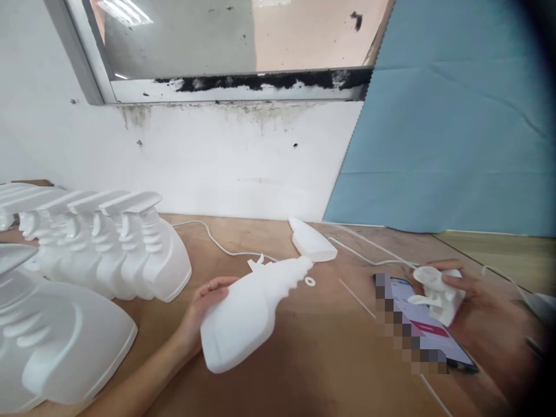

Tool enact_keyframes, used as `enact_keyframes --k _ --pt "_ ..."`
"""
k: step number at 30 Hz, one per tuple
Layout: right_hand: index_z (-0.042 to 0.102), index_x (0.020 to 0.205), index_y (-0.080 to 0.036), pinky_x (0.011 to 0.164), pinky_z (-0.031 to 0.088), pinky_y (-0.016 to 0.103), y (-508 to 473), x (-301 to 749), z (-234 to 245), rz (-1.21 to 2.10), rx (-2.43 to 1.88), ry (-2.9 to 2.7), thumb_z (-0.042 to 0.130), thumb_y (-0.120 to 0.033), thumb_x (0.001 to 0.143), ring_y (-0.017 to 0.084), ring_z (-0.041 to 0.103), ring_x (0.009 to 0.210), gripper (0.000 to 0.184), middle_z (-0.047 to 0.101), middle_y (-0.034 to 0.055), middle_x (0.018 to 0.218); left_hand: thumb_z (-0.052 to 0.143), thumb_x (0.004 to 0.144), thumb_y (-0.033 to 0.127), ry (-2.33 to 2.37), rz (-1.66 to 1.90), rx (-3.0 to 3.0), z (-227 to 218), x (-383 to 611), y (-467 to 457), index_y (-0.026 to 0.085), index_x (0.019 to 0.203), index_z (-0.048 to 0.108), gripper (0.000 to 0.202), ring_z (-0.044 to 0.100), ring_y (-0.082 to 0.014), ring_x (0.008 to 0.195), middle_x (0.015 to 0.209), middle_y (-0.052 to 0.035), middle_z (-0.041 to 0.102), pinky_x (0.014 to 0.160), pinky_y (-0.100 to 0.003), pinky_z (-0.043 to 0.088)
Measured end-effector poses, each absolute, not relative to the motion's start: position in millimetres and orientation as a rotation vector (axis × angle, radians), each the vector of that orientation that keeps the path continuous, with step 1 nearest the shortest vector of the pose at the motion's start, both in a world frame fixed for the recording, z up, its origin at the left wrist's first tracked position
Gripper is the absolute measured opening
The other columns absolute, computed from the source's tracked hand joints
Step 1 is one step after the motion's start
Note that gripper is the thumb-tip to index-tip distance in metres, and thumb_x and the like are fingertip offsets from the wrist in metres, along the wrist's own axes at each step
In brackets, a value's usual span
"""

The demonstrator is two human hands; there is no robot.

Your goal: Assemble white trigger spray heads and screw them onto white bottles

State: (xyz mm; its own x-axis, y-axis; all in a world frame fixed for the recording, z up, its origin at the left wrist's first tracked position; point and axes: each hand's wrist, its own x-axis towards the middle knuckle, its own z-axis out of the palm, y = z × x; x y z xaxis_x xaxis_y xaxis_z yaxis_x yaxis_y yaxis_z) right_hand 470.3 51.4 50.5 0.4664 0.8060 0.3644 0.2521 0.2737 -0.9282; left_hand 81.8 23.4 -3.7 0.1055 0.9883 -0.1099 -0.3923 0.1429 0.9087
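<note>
My left hand point(208, 307) is wrapped round a white plastic spray bottle point(243, 318), tilted with its ridged neck pointing up and right. My right hand point(473, 295) grips a white trigger sprayer head point(438, 292) above a phone. A thin tube point(377, 246) runs up and left from the sprayer head. Close to the bottle's neck, a small white ring point(310, 281) lies on the table. Behind it rests another white plastic piece point(313, 240). A small white trigger-like part point(259, 263) shows just behind the held bottle.
Several white spray bottles with heads fitted point(143, 249) stand in a row at the left, with more point(73, 336) nearer me. A phone point(425, 324) lies on the brown table point(313, 370). White cable point(208, 231) crosses the back, below a wall point(217, 162) and blue cloth point(447, 133).
</note>
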Motion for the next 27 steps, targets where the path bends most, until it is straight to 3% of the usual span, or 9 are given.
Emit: enact_keyframes --k 3,8,17,23,27 --pt "0.066 0.059 -0.018 0.053 0.034 0.038 53 487 49 0.756 -1.254 -0.976 0.077 -0.040 0.049 0.016 0.054 0.056 0.027 0.059 0.0096 0.065 0.068 0.070 0.029 0.975 1.227 0.808 -6 66 23 0.012 0.096 0.070 0.031 0.061 -0.0167 0.075 0.092 -0.0076 0.070 0.064 -0.021 0.045" --pt "0.068 0.059 -0.017 0.053 0.027 0.038 57 503 38 0.835 -1.370 -0.986 0.082 -0.034 0.041 0.016 0.051 0.056 0.029 0.058 0.0091 0.065 0.065 0.072 0.030 0.990 1.261 0.803 -3 60 33 0.011 0.096 0.071 0.031 0.061 -0.0190 0.082 0.097 -0.0090 0.070 0.067 -0.021 0.045" --pt "0.067 0.061 -0.018 0.054 0.028 0.036 57 499 39 0.772 -1.317 -1.005 0.082 -0.035 0.046 0.017 0.052 0.060 0.028 0.058 0.0089 0.068 0.065 0.074 0.029 0.981 1.241 0.813 -5 61 31 0.011 0.095 0.071 0.028 0.062 -0.0194 0.083 0.099 -0.0091 0.070 0.068 -0.022 0.046" --pt "0.066 0.066 -0.021 0.047 0.032 0.028 58 504 28 0.818 -1.316 -1.105 0.078 -0.034 0.047 0.016 0.051 0.055 0.026 0.059 0.0038 0.066 0.066 0.074 0.030 0.952 1.184 0.839 -11 60 32 0.012 0.097 0.070 0.030 0.063 -0.0199 0.079 0.095 -0.0107 0.071 0.066 -0.022 0.046" --pt "0.066 0.075 -0.021 0.045 0.032 0.025 60 506 14 0.905 -1.332 -1.247 0.076 -0.037 0.057 0.015 0.050 0.054 0.026 0.059 0.0019 0.067 0.065 0.075 0.031 0.934 1.138 0.867 -14 60 31 0.012 0.099 0.070 0.031 0.063 -0.0198 0.078 0.095 -0.0111 0.071 0.066 -0.023 0.046"
